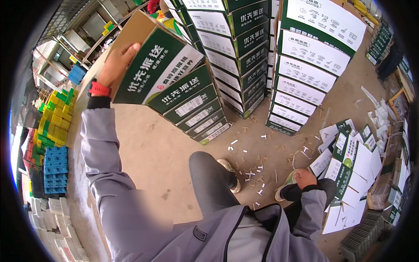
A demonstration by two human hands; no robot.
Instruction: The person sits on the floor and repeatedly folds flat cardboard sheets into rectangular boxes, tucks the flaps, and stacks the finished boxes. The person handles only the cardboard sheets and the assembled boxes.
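Note:
My left hand (119, 63) grips the wall of a green and white cardboard carton (152, 65), thumb over the near side and fingers out of sight. The carton is tilted, and its brown inside shows. It sits at the top of a leaning stack of similar cartons (192, 105). Down at the right, my right hand (305, 179) is closed with curled fingers beside my bent knee, and no object shows in it. Close by that hand lie flattened carton sheets (349, 174), green, white and overlapping.
Two tall carton stacks (242, 56) (301, 74) stand ahead. Paper and cardboard scraps (251, 174) litter the floor between my feet. At the left are yellow and green crates (56, 113) and blue crates (56, 170). A grey crate (362, 233) stands lower right.

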